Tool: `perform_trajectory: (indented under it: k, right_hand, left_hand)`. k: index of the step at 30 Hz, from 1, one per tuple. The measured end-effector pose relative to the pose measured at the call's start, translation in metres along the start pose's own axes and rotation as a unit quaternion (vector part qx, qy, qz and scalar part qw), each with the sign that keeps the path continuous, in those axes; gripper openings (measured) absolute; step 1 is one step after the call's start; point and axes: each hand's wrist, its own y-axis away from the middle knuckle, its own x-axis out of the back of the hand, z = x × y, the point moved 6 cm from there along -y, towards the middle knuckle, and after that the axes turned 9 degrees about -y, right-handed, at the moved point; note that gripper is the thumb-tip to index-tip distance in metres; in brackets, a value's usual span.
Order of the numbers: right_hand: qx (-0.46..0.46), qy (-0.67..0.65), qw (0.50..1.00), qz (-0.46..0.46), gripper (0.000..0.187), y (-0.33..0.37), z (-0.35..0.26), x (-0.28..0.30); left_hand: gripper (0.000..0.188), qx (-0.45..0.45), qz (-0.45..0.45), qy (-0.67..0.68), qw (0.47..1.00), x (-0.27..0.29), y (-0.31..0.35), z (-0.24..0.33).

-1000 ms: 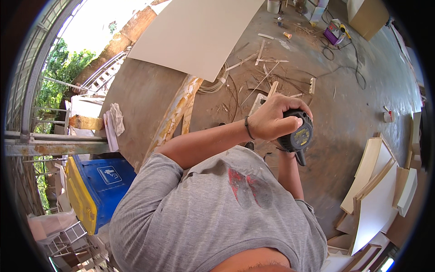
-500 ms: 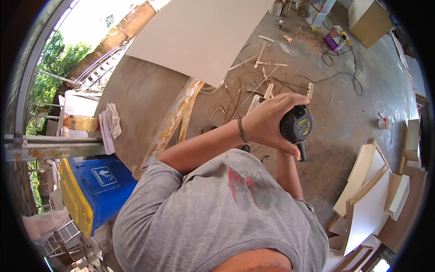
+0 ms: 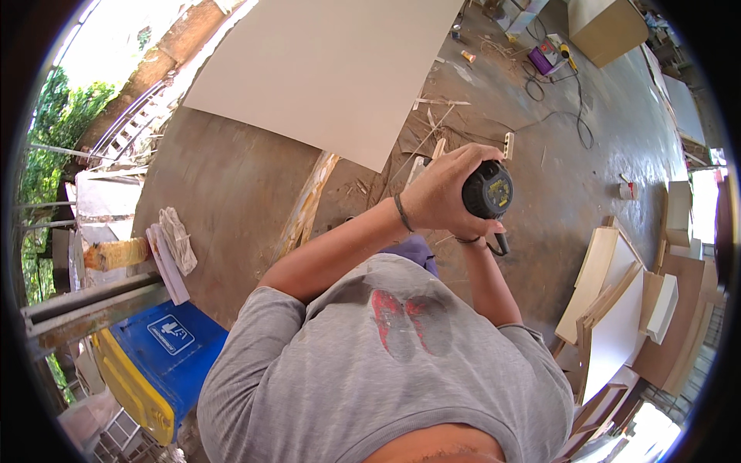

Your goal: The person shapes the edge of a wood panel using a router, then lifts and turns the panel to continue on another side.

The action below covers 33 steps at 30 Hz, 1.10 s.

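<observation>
To handle the tool (image 3: 488, 190) well, we do best to grip it firmly and hold it clear of our shirt (image 3: 370, 355). It is in front of us, above the floor (image 3: 532, 231). Our left hand (image 3: 448, 193) curves widely around its black end; our right hand is hidden, its grip we cannot tell

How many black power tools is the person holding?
1: the black power tool, in the left hand, ahead of the grey shirt; others may be hidden underneath.
</observation>
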Motion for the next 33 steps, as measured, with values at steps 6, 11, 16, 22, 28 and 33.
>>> perform_trajectory:
  k: [6, 11, 16, 22, 28, 33]
  right_hand:
    - [-0.033, -0.016, 0.997, -0.066, 0.055, -0.041, 0.024, -0.031]
    - [0.000, 0.168, 0.985, -0.042, 0.038, -0.092, 0.049, -0.033]
    - [-0.002, 0.114, 0.993, -0.043, 0.035, -0.124, 0.083, -0.046]
    - [-0.020, 0.115, 0.992, -0.057, 0.033, -0.138, 0.098, -0.047]
    - [-0.020, 0.082, 0.995, -0.046, 0.032, -0.148, 0.103, -0.049]
    - [0.009, 0.144, 0.988, -0.051, 0.032, -0.160, 0.081, -0.056]
  left_hand:
    - [0.106, 0.030, -0.012, -0.059, 0.998, 0.052, 0.024, -0.067]
    - [0.110, 0.183, -0.127, -0.375, 0.900, 0.100, 0.107, -0.203]
    - [0.096, 0.226, -0.192, -0.460, 0.837, 0.111, 0.148, -0.252]
    - [0.082, 0.197, -0.165, -0.461, 0.850, 0.107, 0.155, -0.257]
    - [0.082, 0.191, -0.158, -0.461, 0.852, 0.108, 0.152, -0.254]
    - [0.081, 0.192, -0.147, -0.459, 0.855, 0.109, 0.154, -0.254]
